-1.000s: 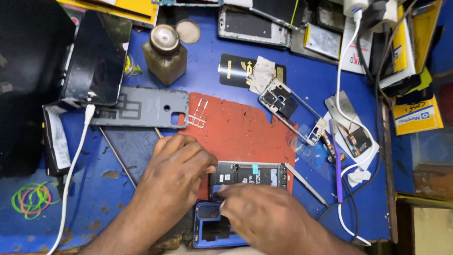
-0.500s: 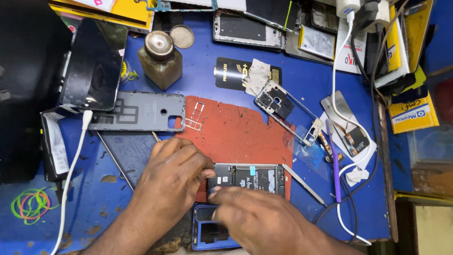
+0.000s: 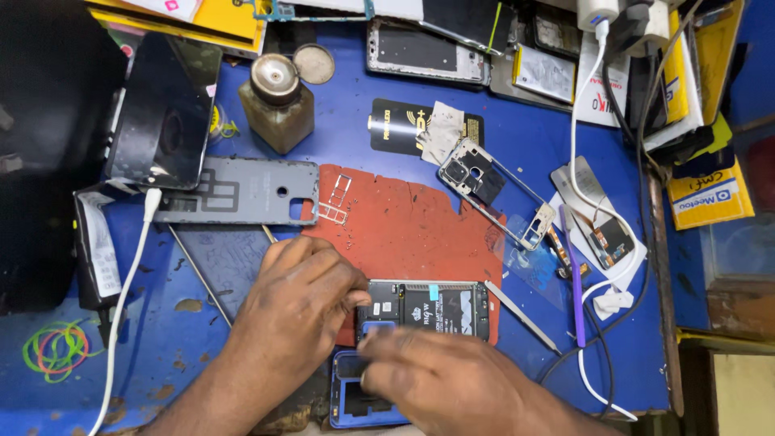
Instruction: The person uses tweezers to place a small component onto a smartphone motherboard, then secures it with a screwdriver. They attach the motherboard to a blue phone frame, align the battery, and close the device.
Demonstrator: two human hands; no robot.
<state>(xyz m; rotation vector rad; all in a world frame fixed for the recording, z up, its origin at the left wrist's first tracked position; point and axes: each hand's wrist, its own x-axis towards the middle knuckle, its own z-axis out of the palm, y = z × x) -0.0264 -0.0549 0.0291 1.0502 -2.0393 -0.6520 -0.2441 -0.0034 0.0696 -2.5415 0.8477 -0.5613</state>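
The left hand (image 3: 295,295) still pinched the left end of the opened black smartphone (image 3: 424,309), which lay on the red rubber mat (image 3: 404,226) on the blue counter (image 3: 517,129). The right hand (image 3: 436,375), blurred, had slid slightly left, fingertips pressing the phone's lower edge, its grip indiscernible; probing continued.

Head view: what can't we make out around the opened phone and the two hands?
- Right hand: motion-blurred; fingertip contact unclear.
- Opened phone: near edge hidden by that hand.
- Blue phone frame: mostly covered by the right hand, cut off by the bottom edge.
- Left hand: fingertips meet the phone's left end; grip unclear.
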